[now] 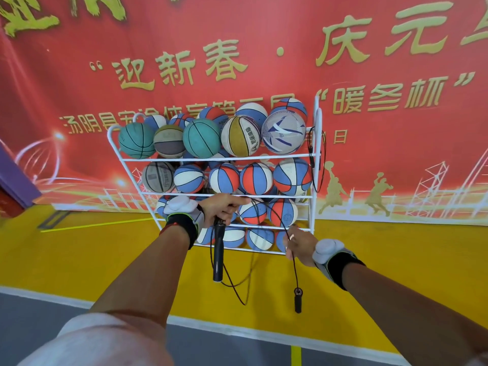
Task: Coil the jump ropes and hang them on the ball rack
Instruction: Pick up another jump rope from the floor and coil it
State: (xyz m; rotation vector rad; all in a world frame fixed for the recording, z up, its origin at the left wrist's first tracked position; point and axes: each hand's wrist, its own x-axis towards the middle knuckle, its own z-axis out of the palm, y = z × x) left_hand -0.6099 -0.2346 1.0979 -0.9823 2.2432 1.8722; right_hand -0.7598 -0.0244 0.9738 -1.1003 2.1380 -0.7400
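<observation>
A white wire ball rack [315, 180] full of basketballs stands against a red banner wall. One black jump rope [322, 165] hangs in a long loop from the rack's right post. My left hand [223, 208] grips a second black jump rope at the top of its handle [218, 256], which hangs straight down. The thin cord runs from that hand across to my right hand [301, 245], which pinches it. Below my right hand the cord drops to the other handle [297, 302], dangling free. A slack loop of cord [235, 285] hangs between my hands.
The floor under the rack is yellow [79, 257], bordered by a white line and grey court nearer to me. A purple padded block [15, 180] stands at the left wall. Both wrists carry black bands with white devices.
</observation>
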